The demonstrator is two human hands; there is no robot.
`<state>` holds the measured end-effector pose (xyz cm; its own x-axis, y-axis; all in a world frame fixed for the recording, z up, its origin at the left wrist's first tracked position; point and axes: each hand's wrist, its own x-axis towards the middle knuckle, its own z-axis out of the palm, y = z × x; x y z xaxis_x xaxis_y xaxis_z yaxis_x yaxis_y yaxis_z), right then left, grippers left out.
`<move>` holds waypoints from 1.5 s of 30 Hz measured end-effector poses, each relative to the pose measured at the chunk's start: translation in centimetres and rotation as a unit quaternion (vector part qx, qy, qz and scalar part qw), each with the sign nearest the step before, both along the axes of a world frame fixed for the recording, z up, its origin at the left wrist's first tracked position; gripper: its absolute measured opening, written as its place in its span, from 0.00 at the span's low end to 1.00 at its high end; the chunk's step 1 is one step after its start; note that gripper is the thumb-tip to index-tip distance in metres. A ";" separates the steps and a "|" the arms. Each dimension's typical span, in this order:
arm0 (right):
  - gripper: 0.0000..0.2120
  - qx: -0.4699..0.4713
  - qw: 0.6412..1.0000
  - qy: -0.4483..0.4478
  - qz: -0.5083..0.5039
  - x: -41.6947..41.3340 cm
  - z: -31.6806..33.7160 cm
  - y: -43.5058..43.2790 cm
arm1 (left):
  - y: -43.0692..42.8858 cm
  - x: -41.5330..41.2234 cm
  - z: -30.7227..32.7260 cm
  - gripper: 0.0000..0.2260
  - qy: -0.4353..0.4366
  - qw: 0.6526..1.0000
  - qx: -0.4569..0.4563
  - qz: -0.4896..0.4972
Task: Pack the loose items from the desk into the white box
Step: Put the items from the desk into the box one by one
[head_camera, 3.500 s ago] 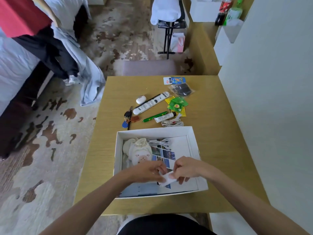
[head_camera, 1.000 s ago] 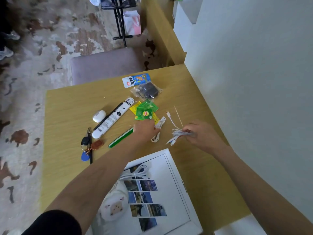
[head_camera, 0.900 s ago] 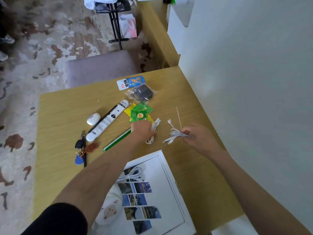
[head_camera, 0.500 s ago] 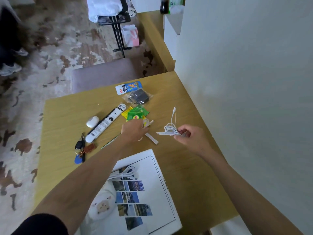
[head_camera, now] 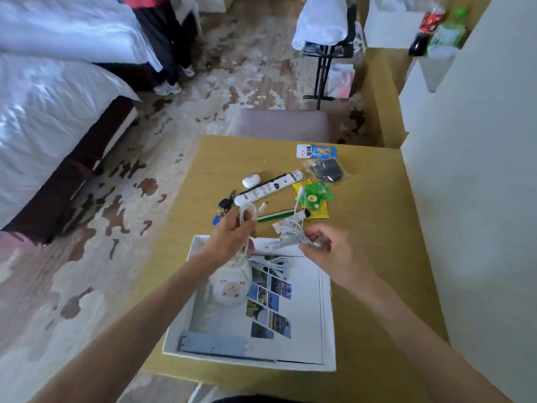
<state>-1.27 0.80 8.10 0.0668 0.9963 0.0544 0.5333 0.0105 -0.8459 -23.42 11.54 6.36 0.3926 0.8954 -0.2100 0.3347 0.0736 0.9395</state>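
The white box [head_camera: 327, 338] lies open on the wooden desk [head_camera: 366, 228], holding a white pig plush [head_camera: 231, 286], a coiled white cable [head_camera: 268, 261] and a photo sheet [head_camera: 270, 306]. My left hand [head_camera: 232, 237] is above the box's far edge, shut on a looped white cable [head_camera: 247, 212]. My right hand [head_camera: 331, 251] is shut on a bundle of white cable [head_camera: 292, 232] whose end trails up over the tea packets [head_camera: 315, 196]. Loose on the desk behind lie a white remote [head_camera: 267, 189], an earbud case [head_camera: 251, 180], keys [head_camera: 225, 203], a green pen [head_camera: 276, 215] and a small tube [head_camera: 302, 215].
A blue snack packet [head_camera: 316, 151] and a clear bag with a dark item [head_camera: 327, 170] lie at the desk's far side. A white wall [head_camera: 479, 199] borders the desk on the right. A stool [head_camera: 282, 125] stands beyond it, a bed [head_camera: 43, 112] to the left.
Both hands have lifted white cables off the desk and drawn back toward the box. My view has swung left and the box is more fully in sight.
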 end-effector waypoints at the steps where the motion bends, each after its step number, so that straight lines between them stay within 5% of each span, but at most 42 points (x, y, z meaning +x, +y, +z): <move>1: 0.05 -0.001 1.000 -0.024 0.017 -1.0 0.2 -0.4 | -1.0 -1.2 0.0 0.03 -0.001 1.000 -0.002 0.002; 5: 0.05 0.037 0.981 -0.180 0.058 -5.0 -0.2 -2.3 | -3.6 -5.0 -0.5 0.05 0.018 1.000 -0.010 0.008; 12: 0.07 0.105 0.873 -0.433 0.196 -9.8 -3.3 -4.0 | -4.8 -8.4 -1.6 0.06 0.084 0.995 0.010 -0.049; 15: 0.04 0.059 0.873 -0.444 0.194 -10.0 -3.8 -4.3 | -4.9 -8.8 -1.8 0.04 0.094 0.990 0.019 -0.103; 19: 0.05 0.013 0.927 -0.358 0.110 -9.2 -3.4 -4.5 | -4.3 -9.1 -1.7 0.06 0.096 0.987 0.029 -0.122; 23: 0.05 -0.017 0.945 -0.325 0.036 -9.0 -2.8 -4.6 | -3.3 -9.0 -1.6 0.05 0.076 0.989 0.006 -0.127; 33: 0.05 -0.016 0.930 -0.366 -0.020 -10.5 -4.1 -2.1 | -1.0 -9.3 -1.9 0.04 0.058 0.992 -0.017 -0.109; 41: 0.11 -0.065 0.868 -0.484 0.088 -10.8 -8.4 0.2 | -1.0 -8.9 -1.9 0.05 0.104 0.982 0.010 -0.156; 45: 0.07 -0.062 0.888 -0.447 0.090 -11.0 -9.5 0.2 | -1.2 -8.2 -1.4 0.07 0.101 0.975 -0.006 -0.197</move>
<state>-12.31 1.03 -1.43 -0.1091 0.9883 -0.1065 0.9912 0.1001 -0.0864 -31.62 10.32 5.00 0.6556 0.6802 -0.3279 0.5168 -0.0876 0.8516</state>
